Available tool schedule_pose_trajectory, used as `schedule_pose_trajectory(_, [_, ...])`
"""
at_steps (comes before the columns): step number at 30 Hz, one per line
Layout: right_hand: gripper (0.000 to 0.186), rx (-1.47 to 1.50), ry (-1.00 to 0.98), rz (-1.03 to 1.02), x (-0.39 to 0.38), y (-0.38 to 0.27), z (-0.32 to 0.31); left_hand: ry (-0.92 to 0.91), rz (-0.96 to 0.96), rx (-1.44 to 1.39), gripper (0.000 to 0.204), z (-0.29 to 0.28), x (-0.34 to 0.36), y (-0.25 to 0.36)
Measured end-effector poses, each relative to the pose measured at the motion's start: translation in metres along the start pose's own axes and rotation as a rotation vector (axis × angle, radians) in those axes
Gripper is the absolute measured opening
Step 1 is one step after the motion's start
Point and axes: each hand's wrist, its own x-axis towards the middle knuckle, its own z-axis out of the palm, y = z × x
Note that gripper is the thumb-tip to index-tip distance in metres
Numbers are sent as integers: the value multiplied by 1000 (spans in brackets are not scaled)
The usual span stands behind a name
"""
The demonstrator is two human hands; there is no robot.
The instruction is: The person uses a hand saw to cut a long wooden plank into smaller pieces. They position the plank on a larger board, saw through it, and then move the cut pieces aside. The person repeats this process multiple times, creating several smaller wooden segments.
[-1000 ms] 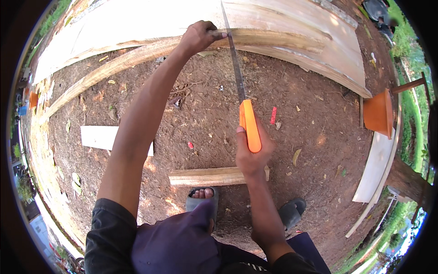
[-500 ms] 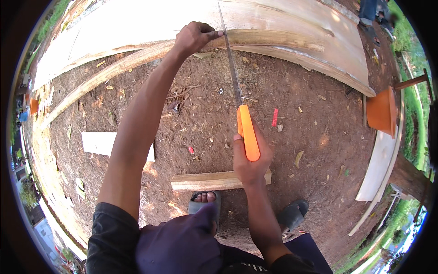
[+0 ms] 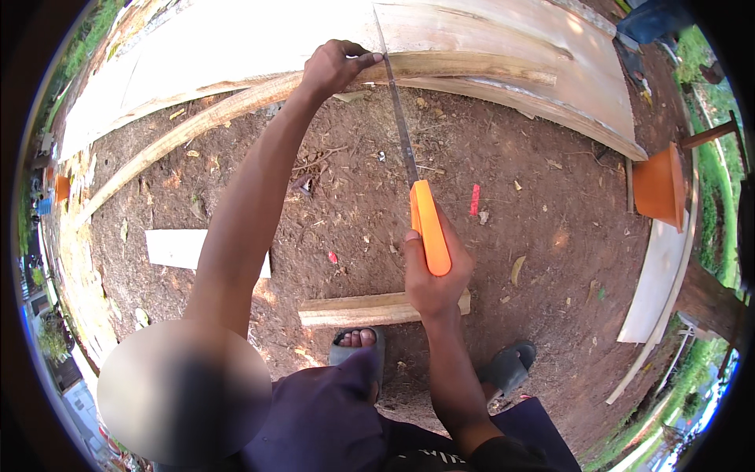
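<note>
My right hand (image 3: 437, 275) is wrapped round the orange handle (image 3: 429, 224) of a handsaw. Its thin metal blade (image 3: 403, 130) runs away from me across a long wooden strip (image 3: 472, 64). On that strip, just left of the blade, my left hand (image 3: 332, 71) is closed, with the thumb reaching right to the blade's side. Beneath the strip lies a wide pale board (image 3: 228, 39), brightly sunlit at its left. Whether the teeth have cut into the strip is too small to tell. A blurred patch hides my left upper arm.
A short wooden block (image 3: 354, 310) lies on the soil before my sandalled feet. A pale offcut (image 3: 177, 248) is at the left, a red strip (image 3: 475, 200) right of the saw. An orange basin (image 3: 659, 189) stands at the right. Another person's leg (image 3: 653, 22) shows at the far right.
My hands and the saw keep nearly the same place, with at most a slight shift of the blade. The other person's legs at the far right have changed position.
</note>
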Motion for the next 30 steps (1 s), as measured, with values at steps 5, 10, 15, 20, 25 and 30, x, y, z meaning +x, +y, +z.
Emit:
schedule_pose_trajectory(5, [51,3,14,-38,-8,-1,-5,49,31,-15,60,5,0,-3])
schedule_pose_trajectory(10, [50,-14,6,4,-7,-8,-6,83,37,140,62,9,-1,-3])
schedule_pose_trajectory(15, [49,-14,17,-47,-16,-2,-7,37,12,144,63,8,2,0])
schedule_pose_trajectory(20, [50,2,-43,67,-18,-13,-8,39,24,147,62,6,6,-10])
schedule_pose_trajectory(25, [51,-10,-34,-26,-26,-3,-16,14,-21,143,62,4,4,3])
schedule_pose_trajectory(30, [52,-9,-62,39,-24,8,-10,25,33,136,61,3,10,-6])
